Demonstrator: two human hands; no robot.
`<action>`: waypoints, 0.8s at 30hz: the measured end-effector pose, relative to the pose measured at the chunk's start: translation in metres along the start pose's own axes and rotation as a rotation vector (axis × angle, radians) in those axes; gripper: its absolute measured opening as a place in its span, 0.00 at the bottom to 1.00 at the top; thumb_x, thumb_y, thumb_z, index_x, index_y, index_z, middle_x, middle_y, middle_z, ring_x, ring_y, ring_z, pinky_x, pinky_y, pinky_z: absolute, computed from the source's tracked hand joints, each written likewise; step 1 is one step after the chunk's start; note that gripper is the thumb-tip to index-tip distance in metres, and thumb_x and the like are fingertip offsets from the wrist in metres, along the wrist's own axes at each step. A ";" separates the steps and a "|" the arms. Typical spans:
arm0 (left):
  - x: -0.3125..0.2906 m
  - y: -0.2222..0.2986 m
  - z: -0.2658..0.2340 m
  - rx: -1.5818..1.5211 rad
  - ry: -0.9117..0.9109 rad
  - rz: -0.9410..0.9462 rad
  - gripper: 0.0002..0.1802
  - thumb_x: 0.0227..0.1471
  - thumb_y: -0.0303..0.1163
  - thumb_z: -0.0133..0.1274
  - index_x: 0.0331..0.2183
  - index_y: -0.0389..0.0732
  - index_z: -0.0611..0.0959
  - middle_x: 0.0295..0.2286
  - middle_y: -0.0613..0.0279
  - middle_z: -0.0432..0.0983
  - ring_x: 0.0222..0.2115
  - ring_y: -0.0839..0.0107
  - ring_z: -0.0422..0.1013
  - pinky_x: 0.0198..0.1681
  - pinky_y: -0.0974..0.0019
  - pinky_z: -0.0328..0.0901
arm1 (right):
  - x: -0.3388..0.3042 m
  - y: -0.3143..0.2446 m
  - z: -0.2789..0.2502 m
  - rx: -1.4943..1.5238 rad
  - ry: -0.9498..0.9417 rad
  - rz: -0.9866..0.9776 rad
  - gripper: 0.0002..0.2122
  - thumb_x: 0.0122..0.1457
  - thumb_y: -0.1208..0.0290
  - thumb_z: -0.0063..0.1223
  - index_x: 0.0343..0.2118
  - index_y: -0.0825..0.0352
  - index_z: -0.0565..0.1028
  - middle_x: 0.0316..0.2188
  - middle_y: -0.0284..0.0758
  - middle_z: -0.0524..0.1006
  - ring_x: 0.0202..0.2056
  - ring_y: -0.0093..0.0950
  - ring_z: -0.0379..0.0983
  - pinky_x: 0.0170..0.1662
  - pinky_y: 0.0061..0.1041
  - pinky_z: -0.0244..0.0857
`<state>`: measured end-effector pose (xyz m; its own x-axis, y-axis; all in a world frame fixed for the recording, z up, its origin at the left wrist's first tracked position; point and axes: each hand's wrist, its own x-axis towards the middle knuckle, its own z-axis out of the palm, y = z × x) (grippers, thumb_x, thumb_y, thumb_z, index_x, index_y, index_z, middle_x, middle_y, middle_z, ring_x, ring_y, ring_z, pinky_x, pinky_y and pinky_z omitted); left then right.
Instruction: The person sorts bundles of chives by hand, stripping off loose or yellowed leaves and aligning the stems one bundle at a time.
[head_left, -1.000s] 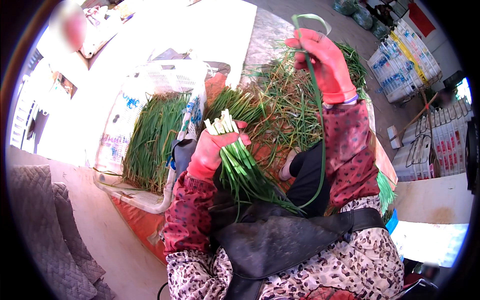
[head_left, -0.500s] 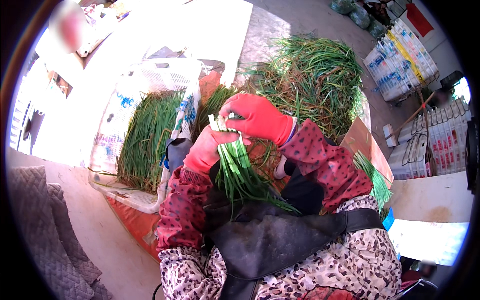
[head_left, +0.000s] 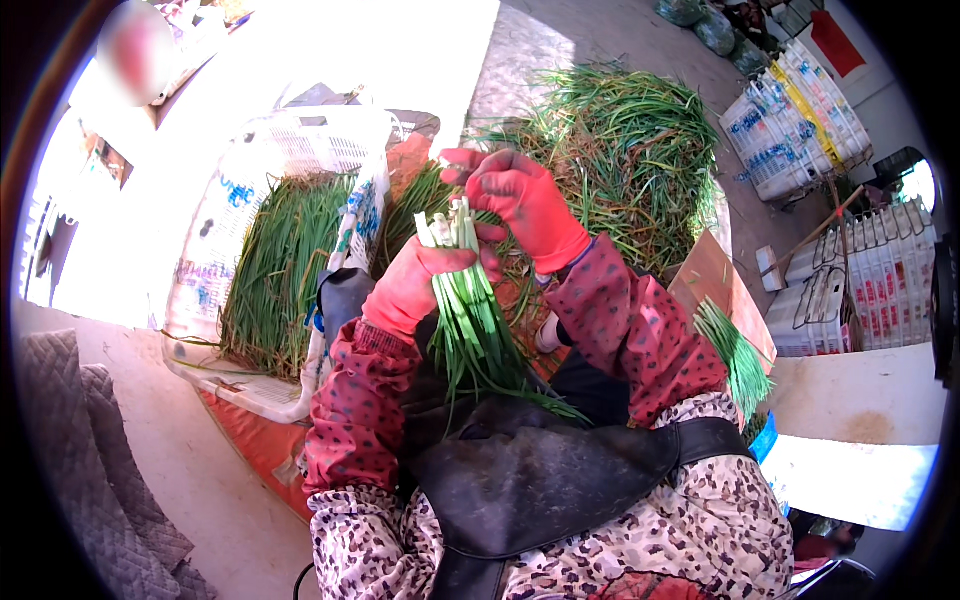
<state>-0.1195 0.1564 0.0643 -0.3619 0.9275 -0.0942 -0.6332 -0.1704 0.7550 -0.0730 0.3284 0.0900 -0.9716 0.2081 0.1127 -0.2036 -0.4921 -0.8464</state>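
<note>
My left hand (head_left: 405, 285), in a red glove, is closed around a bunch of green chives (head_left: 470, 310). Their cut white ends point up and away from me, while the leaves hang toward my lap. Just above the white ends is my right hand (head_left: 530, 205), also gloved in red. Its fingers are bent and drawn together; a tiny pale bit shows at the fingertips, too small to name. A white plastic crate (head_left: 290, 402) on my left holds many chives (head_left: 285, 270) laid lengthwise.
A large loose heap of chives (head_left: 630, 150) lies ahead to the right. More chives (head_left: 735, 350) rest beside a brown board (head_left: 722, 290) at my right. Stacked white crates (head_left: 795, 125) stand far right. A grey quilted cloth (head_left: 95, 470) is at lower left.
My right hand has lifted off the white ends, up and slightly right, its fingers rising above them. My left hand keeps hold of the bunch with little movement.
</note>
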 end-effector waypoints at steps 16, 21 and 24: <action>-0.010 -0.013 -0.051 -0.263 0.281 0.233 0.19 0.52 0.23 0.49 0.47 0.30 0.71 0.38 0.54 0.74 0.40 0.63 0.72 0.45 0.63 0.68 | -0.049 0.046 0.020 -1.417 -0.081 -0.299 0.12 0.47 0.57 0.59 0.27 0.61 0.75 0.24 0.35 0.75 0.29 0.36 0.74 0.32 0.36 0.66; -0.016 -0.018 -0.056 -0.282 0.271 0.248 0.17 0.52 0.23 0.47 0.45 0.30 0.71 0.39 0.51 0.74 0.40 0.61 0.72 0.47 0.60 0.67 | -0.048 0.054 0.021 -1.461 -0.073 -0.332 0.12 0.45 0.62 0.61 0.29 0.62 0.75 0.23 0.36 0.75 0.28 0.36 0.74 0.30 0.34 0.67; -0.020 -0.014 -0.052 -0.244 0.353 0.211 0.15 0.52 0.23 0.47 0.43 0.30 0.72 0.38 0.50 0.75 0.38 0.62 0.73 0.44 0.61 0.69 | -0.047 0.059 0.026 -1.490 -0.093 -0.461 0.08 0.49 0.63 0.54 0.23 0.62 0.74 0.20 0.36 0.73 0.24 0.38 0.72 0.26 0.38 0.65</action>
<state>-0.1390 0.1223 0.0219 -0.6831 0.7019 -0.2017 -0.6480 -0.4552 0.6106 -0.0424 0.2674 0.0485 -0.8765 0.0204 0.4809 -0.2308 0.8588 -0.4573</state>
